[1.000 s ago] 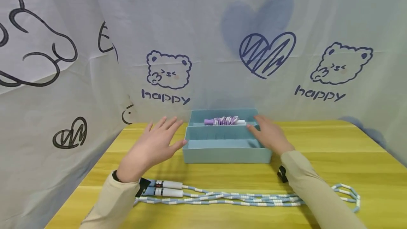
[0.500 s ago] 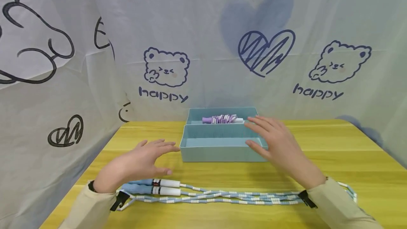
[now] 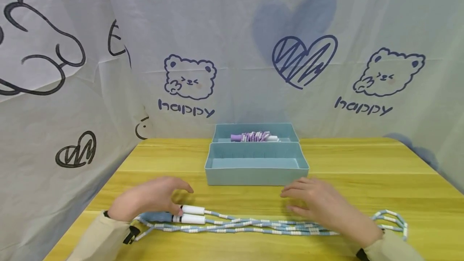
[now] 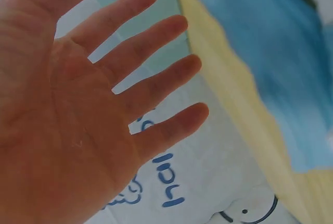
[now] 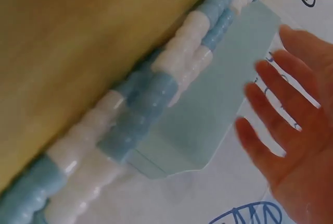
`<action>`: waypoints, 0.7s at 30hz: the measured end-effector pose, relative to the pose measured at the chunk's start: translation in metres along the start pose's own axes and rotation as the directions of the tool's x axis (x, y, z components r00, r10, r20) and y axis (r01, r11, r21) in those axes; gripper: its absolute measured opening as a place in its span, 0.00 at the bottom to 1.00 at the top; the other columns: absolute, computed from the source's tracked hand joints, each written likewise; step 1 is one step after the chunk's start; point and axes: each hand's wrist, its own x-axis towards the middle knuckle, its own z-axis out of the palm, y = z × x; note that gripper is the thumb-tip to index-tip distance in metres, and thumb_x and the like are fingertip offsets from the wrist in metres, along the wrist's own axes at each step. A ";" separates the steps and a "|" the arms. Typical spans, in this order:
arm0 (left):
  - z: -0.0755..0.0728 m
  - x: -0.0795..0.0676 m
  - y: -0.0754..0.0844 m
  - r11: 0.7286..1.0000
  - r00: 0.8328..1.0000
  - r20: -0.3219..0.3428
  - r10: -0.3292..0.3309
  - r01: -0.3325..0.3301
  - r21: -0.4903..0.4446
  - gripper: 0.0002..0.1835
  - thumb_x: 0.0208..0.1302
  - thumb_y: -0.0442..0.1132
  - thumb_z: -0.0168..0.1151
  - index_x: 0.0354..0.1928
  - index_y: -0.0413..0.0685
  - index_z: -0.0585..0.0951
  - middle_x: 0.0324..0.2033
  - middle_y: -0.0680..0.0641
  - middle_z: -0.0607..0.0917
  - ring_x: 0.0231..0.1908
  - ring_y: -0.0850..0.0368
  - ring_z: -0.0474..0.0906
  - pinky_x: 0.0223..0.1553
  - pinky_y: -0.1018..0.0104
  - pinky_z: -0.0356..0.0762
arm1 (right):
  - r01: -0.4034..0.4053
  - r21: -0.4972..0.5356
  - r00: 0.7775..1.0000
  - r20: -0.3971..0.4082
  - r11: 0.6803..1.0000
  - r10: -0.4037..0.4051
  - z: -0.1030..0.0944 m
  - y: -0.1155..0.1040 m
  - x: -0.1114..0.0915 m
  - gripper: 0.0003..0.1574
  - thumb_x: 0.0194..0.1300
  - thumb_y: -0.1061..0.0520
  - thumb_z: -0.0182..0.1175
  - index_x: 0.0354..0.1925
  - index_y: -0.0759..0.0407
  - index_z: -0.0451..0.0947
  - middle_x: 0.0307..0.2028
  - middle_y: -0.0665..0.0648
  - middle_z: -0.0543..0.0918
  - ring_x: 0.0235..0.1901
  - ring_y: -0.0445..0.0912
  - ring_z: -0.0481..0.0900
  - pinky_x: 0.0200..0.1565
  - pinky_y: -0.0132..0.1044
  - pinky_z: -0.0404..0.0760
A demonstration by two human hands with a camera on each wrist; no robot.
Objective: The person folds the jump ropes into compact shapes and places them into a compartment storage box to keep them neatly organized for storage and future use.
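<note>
A blue-and-white beaded jump rope [image 3: 250, 224] lies stretched across the table, its blue handles with white ends [image 3: 193, 218] at the left. My left hand [image 3: 150, 198] hovers at those handles, partly covering them, thumb near the white ends. In the left wrist view its fingers [image 4: 161, 83] are spread and the palm holds nothing. Above the rope's right part is my right hand [image 3: 324, 204], fingers loosely extended. The right wrist view shows that hand [image 5: 296, 125] apart from the beaded strands [image 5: 140, 104]. Whether the left thumb touches a handle, I cannot tell.
Behind the rope stands a light blue box [image 3: 257, 176]. A second blue compartment [image 3: 286, 132] behind it holds a bundled purple-and-white beaded jump rope [image 3: 253, 136]. A printed cloth [image 3: 246, 51] hangs along the table's back and left side.
Both hands have come back from beside the blue box and down toward the jump rope. The right hand has left the box's right end. The rope and box stay in place.
</note>
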 end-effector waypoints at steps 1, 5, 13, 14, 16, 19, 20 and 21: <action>0.002 0.001 -0.001 1.000 1.000 0.007 0.001 -0.001 -0.005 0.28 0.52 0.43 0.77 0.57 0.55 0.81 0.55 0.53 0.80 0.59 0.46 0.73 0.58 0.46 0.71 | -0.003 0.016 1.000 0.027 1.000 0.002 0.001 0.000 -0.001 0.19 0.60 0.49 0.71 0.50 0.47 0.85 0.48 0.43 0.84 0.46 0.41 0.80 0.47 0.44 0.81; 0.005 0.005 -0.003 1.000 1.000 0.029 0.012 -0.011 -0.029 0.25 0.52 0.43 0.77 0.54 0.57 0.82 0.47 0.54 0.82 0.49 0.51 0.78 0.50 0.49 0.76 | -0.029 0.068 0.992 0.128 0.997 0.020 0.002 0.000 -0.005 0.16 0.61 0.47 0.69 0.48 0.46 0.85 0.47 0.41 0.83 0.47 0.40 0.80 0.50 0.46 0.80; 0.012 0.010 -0.002 0.997 0.997 0.034 0.075 -0.074 -0.011 0.22 0.51 0.41 0.78 0.49 0.56 0.83 0.37 0.56 0.80 0.35 0.59 0.76 0.38 0.57 0.76 | -0.197 0.162 0.931 0.339 0.967 0.133 0.000 0.001 -0.008 0.14 0.62 0.47 0.68 0.47 0.42 0.84 0.44 0.38 0.82 0.43 0.37 0.79 0.45 0.42 0.81; 0.013 0.011 -0.002 0.996 0.996 0.028 0.087 -0.087 0.005 0.22 0.51 0.40 0.78 0.49 0.56 0.83 0.37 0.56 0.80 0.35 0.59 0.75 0.38 0.57 0.76 | -0.212 0.178 0.925 0.354 0.961 0.138 0.000 0.001 -0.008 0.13 0.63 0.47 0.68 0.47 0.42 0.84 0.43 0.37 0.81 0.43 0.37 0.79 0.44 0.41 0.81; 0.016 0.013 -0.001 0.994 0.994 0.019 0.109 -0.109 0.032 0.21 0.50 0.38 0.77 0.47 0.55 0.83 0.37 0.56 0.80 0.35 0.59 0.74 0.38 0.57 0.75 | -0.239 0.208 0.915 0.376 0.948 0.148 0.001 0.001 -0.008 0.12 0.63 0.48 0.67 0.46 0.42 0.84 0.41 0.36 0.80 0.39 0.35 0.77 0.41 0.39 0.81; 0.020 0.015 0.000 0.992 0.994 0.016 0.111 -0.112 0.059 0.20 0.50 0.34 0.75 0.46 0.54 0.82 0.37 0.56 0.78 0.34 0.57 0.72 0.38 0.58 0.73 | -0.268 0.257 0.904 0.400 0.929 0.151 0.001 0.000 -0.007 0.08 0.64 0.51 0.67 0.43 0.41 0.84 0.37 0.35 0.78 0.34 0.33 0.74 0.37 0.34 0.79; 0.021 0.016 0.001 0.993 0.995 0.019 0.102 -0.103 0.063 0.20 0.50 0.33 0.74 0.47 0.54 0.82 0.37 0.56 0.78 0.34 0.57 0.71 0.37 0.58 0.72 | -0.271 0.268 0.903 0.403 0.924 0.148 0.001 0.000 -0.007 0.07 0.64 0.53 0.67 0.42 0.41 0.84 0.36 0.35 0.78 0.32 0.33 0.74 0.35 0.33 0.78; 0.021 0.016 0.001 0.993 0.995 0.024 0.094 -0.096 0.068 0.20 0.51 0.33 0.73 0.47 0.55 0.81 0.37 0.56 0.76 0.33 0.56 0.70 0.36 0.58 0.71 | -0.277 0.280 0.901 0.408 0.919 0.147 0.002 0.000 -0.006 0.08 0.65 0.54 0.66 0.41 0.40 0.84 0.35 0.35 0.77 0.31 0.34 0.73 0.34 0.32 0.77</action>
